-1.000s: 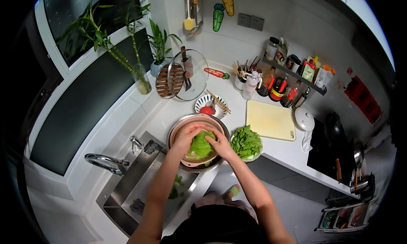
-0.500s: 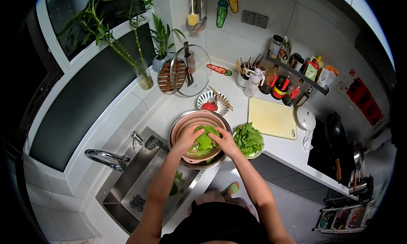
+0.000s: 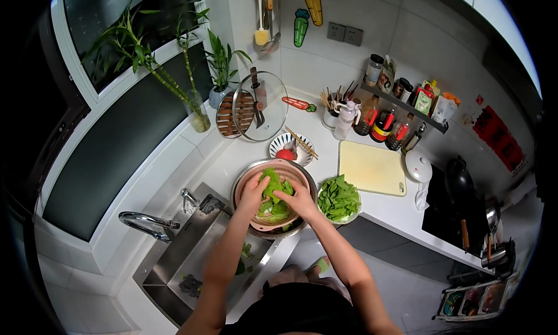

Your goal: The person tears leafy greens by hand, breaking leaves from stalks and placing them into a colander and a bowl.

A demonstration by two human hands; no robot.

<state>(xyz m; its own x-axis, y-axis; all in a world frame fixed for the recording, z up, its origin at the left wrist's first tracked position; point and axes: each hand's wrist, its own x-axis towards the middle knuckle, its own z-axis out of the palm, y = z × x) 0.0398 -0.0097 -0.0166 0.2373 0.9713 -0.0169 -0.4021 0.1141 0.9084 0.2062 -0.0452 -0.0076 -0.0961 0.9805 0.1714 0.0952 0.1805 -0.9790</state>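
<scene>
Green leaves (image 3: pixel 272 184) are held between my two hands over a pink colander (image 3: pixel 253 171). My left hand (image 3: pixel 252 194) grips them on the left side. From the right, my right hand (image 3: pixel 299 199) pinches them with its fingers. More leaves lie in the colander below. The colander rests in a metal bowl (image 3: pixel 312 191) on the counter beside the sink. To the right of the bowl, a plate of cut greens (image 3: pixel 339 199) sits at the counter's edge.
The sink (image 3: pixel 174 271) with its faucet (image 3: pixel 148 223) is at the left. Behind the bowl is a patterned dish (image 3: pixel 305 154) with a red item and chopsticks. A cutting board (image 3: pixel 372 167), bottles (image 3: pixel 382 125) and a stove (image 3: pixel 447 213) stand to the right.
The view has tilted slightly. My hands have shifted on the leaves, which now stand higher between them, with my left hand more upright.
</scene>
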